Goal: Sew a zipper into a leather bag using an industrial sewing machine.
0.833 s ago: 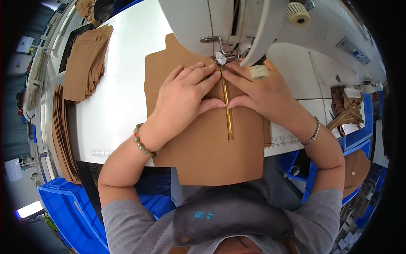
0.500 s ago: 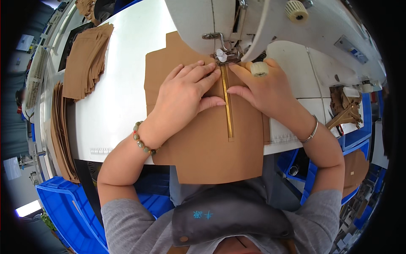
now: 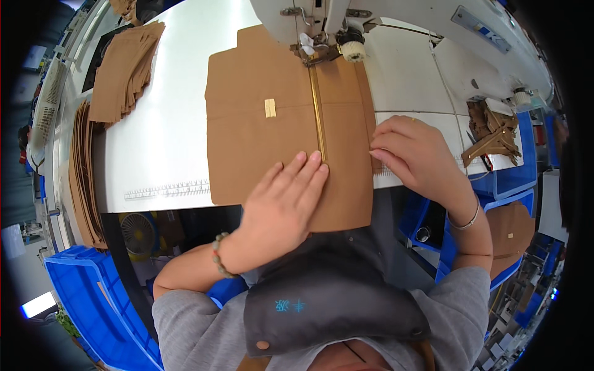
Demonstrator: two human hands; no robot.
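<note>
A brown fabric panel (image 3: pixel 260 148) lies on the white sewing table, its lower edge hanging over the front. A gold zipper (image 3: pixel 317 111) runs down it from beneath the presser foot (image 3: pixel 315 57) of the sewing machine (image 3: pixel 272 21). Left of the zipper, a small pale label (image 3: pixel 270 108) shows. My left hand (image 3: pixel 284 198) rests flat on the panel, fingers stretched out, fingertips by the zipper's near end. At the panel's right edge my right hand (image 3: pixel 417 151) is closed, thumb and fingers pinching the edge, where a strip of brown fabric beneath peeks out.
Stacked brown pieces (image 3: pixel 127 74) lie at the table's far left, with more brown pieces (image 3: pixel 83 179) hanging at its left edge. Brown scraps (image 3: pixel 492 133) sit at the right. Blue bins (image 3: pixel 93 297) stand below on both sides. A ruler scale (image 3: pixel 167 190) marks the table's front.
The panel's pale label is now uncovered. My left hand has slid toward me along the zipper. My right hand has left the presser foot and moved to the panel's right edge.
</note>
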